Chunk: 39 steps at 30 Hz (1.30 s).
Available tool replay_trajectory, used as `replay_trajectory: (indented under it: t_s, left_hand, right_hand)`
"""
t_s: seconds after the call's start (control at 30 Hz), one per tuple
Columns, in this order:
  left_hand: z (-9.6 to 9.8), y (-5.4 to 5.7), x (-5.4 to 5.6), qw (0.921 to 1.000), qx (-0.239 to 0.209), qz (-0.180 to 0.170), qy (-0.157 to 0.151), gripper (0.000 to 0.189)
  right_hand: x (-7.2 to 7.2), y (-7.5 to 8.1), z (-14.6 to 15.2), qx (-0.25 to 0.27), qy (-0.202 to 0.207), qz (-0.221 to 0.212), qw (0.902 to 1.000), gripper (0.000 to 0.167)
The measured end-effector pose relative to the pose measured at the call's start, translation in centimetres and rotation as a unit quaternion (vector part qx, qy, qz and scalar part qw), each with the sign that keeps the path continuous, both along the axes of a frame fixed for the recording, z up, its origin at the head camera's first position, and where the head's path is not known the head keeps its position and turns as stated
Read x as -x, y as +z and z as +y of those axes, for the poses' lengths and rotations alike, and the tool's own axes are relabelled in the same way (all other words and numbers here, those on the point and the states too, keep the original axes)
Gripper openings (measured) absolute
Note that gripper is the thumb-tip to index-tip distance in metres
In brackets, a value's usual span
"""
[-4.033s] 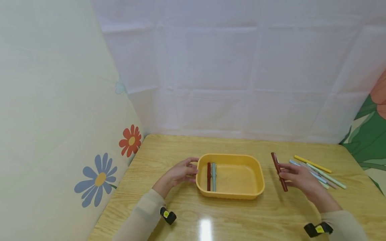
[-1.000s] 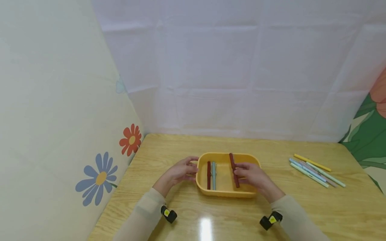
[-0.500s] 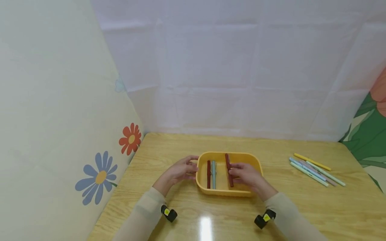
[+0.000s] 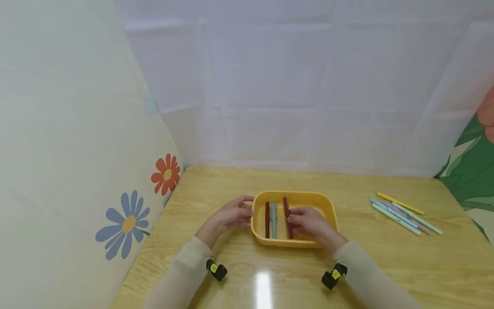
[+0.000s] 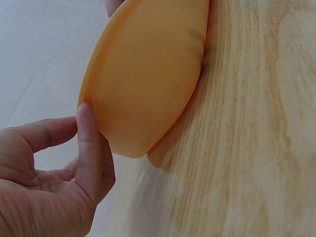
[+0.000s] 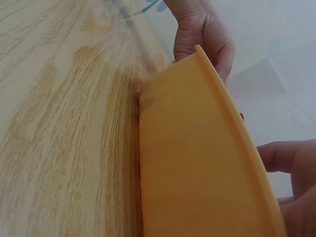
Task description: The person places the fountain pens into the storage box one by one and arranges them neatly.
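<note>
A yellow plastic tray [image 4: 278, 243] stands on the table. My left hand [image 4: 229, 216] holds its left end, fingers and thumb at the rim; in the left wrist view the fingertips [image 5: 85, 108] meet the outer wall [image 5: 148, 74]. Inside the tray, a dark red pen [image 4: 267, 221] and a blue-green pen [image 4: 274, 221] lie side by side near the left end. My right hand [image 4: 314, 223] reaches in from the right, pinching a second dark red pen [image 4: 286, 205] roughly parallel to them, a gap away. In the right wrist view the tray wall [image 6: 197, 148] mostly hides this pen.
To the right on the wooden table [image 4: 359, 257] lies a loose bundle of slim pens in pale blue, green and lilac [image 4: 401, 218], with a yellow pen [image 4: 400, 203] behind it. A white cloth [image 4: 270, 86] hangs behind the table, and a flower-printed cloth [image 4: 77, 128] on the left.
My right hand has carried the dark red pen left from beside the bundle into the tray. Lately it has come lower and closer to the two lying pens. My left hand has stayed.
</note>
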State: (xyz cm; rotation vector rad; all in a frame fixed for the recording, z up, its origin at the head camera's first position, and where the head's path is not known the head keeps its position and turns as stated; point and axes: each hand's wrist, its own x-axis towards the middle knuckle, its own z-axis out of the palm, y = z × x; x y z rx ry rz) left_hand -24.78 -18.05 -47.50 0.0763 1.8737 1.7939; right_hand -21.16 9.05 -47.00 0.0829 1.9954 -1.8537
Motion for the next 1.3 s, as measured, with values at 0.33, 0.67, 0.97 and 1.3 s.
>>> replay_trajectory:
  t_s: [0.33, 0.67, 0.97, 1.3]
  left_hand:
    - [-0.1, 0.1, 0.0, 1.0000, 0.002, 0.001, -0.005, 0.057]
    - [-0.1, 0.2, 0.0, 1.0000, 0.001, 0.000, -0.006, 0.058]
    - [-0.2, -0.1, 0.0, 1.0000, 0.000, 0.006, -0.007, 0.056]
    - [-0.2, 0.0, 0.0, 0.9999, -0.003, 0.006, -0.011, 0.057]
  right_hand:
    - [0.3, 0.0, -0.3, -0.002, 0.013, -0.018, 0.9997, 0.039]
    - [0.5, -0.2, -0.5, -0.015, 0.018, -0.028, 0.9993, 0.035]
    - [0.7, -0.6, -0.8, -0.027, 0.015, -0.032, 0.9990, 0.035]
    - [0.9, -0.8, -1.1, -0.037, 0.006, -0.043, 0.9984, 0.034]
